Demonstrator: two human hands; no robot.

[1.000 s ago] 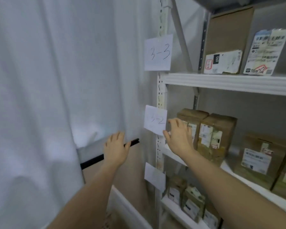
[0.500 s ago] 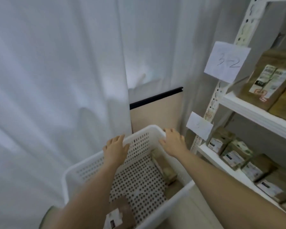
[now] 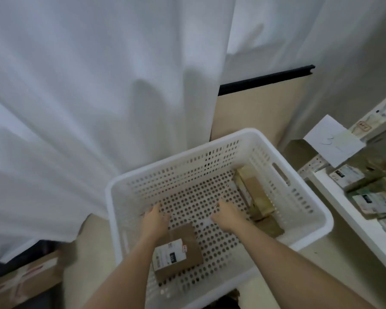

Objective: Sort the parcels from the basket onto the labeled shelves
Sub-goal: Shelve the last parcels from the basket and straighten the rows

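Reaching into the white basket, we see a labelled parcel nearest — our left hand and right hand hover above the floor, fingers loosely curled, holding nothing. Further parcels line the right wall; shelves beyond.

white perforated basket, brown parcels, white curtain.

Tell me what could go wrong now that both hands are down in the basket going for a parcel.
The left hand and right hand hold nothing yet, and the labelled parcel lies under the left forearm, so a reach could nudge it. The parcels along the right wall lie close together; grabbing one may drag its neighbour. The white basket sits close to the shelf, so a lifted parcel might clip it.
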